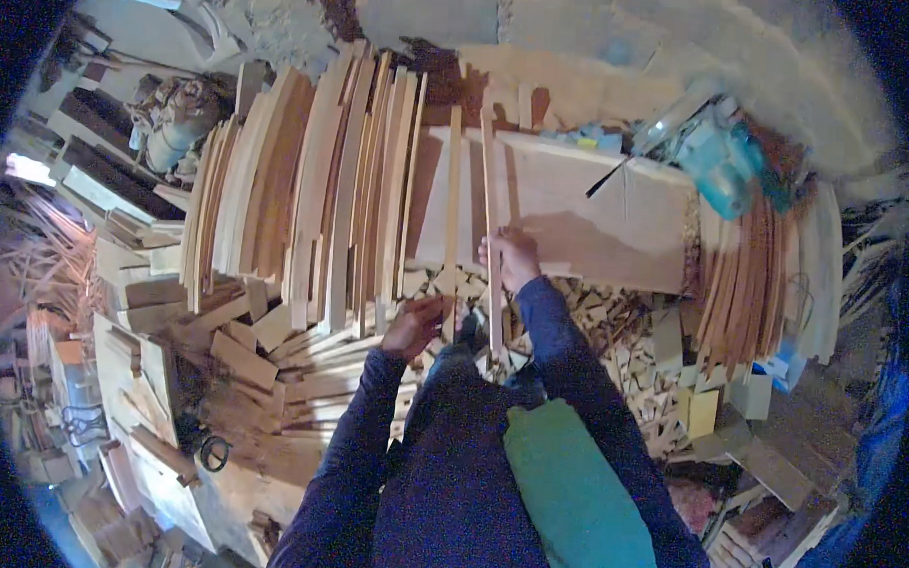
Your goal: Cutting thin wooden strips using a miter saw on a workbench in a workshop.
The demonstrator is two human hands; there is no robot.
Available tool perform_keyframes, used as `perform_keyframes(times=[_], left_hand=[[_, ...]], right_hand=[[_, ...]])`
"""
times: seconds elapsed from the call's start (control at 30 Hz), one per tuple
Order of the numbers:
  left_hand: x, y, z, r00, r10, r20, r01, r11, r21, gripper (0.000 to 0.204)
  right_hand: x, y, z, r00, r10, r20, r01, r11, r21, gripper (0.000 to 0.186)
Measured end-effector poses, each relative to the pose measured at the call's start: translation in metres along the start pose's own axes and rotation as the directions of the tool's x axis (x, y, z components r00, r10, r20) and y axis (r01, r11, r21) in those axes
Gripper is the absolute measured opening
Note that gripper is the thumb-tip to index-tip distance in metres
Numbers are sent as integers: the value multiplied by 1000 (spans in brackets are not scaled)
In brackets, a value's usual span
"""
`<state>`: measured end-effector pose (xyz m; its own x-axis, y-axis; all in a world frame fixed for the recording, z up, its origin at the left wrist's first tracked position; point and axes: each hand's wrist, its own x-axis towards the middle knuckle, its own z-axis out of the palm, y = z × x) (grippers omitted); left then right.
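In my right hand (512,258) is a long thin wooden strip (488,175), its fingers closed round the strip's lower half. The far end of that strip reaches over the workbench board (602,209). A second narrow wooden strip (454,184) runs beside it, a small gap to the left. My left hand (413,326) closes on this second strip near its lower end; the fingertips are partly in shadow. Left of both strips, many upright-looking wooden slats (348,180) lie side by side in a dense row.
A teal power tool (724,168) rests at the far right, above another stack of slats (750,284). Small wood offcuts (622,360) cover the ground beyond my legs. Longer scrap pieces (316,379) and a leaning pale board (151,384) lie at left. The wall (584,28) stands behind.
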<state>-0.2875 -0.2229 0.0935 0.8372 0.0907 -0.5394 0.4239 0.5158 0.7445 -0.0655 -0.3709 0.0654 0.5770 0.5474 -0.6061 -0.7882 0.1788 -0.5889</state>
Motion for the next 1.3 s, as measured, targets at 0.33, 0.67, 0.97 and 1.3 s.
perform_keyframes(times=[0.33,0.67,0.97,1.3], left_hand=[[10,-19,-6,982,182,53,-189,962,195,25],[5,-5,3,999,24,29,-21,993,-117,40],[20,-28,24,950,295,-103,-272,943,190,20],[25,-45,37,952,298,-64,-257,899,354,23]], right_hand=[[9,2,-17,995,14,94,-27,991,131,20],[25,12,-36,988,91,129,-103,990,94,32],[6,4,-15,990,78,119,-92,989,120,31],[-1,0,-2,980,96,173,-129,974,189,37]])
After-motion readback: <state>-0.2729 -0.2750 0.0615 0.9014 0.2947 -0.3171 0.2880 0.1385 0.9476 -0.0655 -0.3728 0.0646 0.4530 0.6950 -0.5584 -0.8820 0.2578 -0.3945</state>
